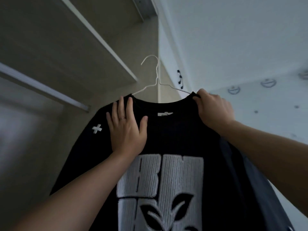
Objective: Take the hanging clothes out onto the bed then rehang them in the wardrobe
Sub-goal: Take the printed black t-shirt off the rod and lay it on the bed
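A black sweatshirt [175, 135] with a large white print on its front and a small white cross on one sleeve hangs on a white wire hanger [155, 77], held up in the air. My left hand [126, 129] lies flat with straight fingers against the garment's left shoulder. At the right end of the collar, my right hand [213, 109] grips the cloth and the hanger's shoulder beneath it. The hanger's hook points up and is free, touching nothing.
A pale wardrobe shelf [100, 39] runs overhead at the upper left, with a lighter rail or edge [43, 87] below it. A white patterned wall [250, 55] fills the right side. A grey garment [233, 164] hangs behind the sweatshirt's right side.
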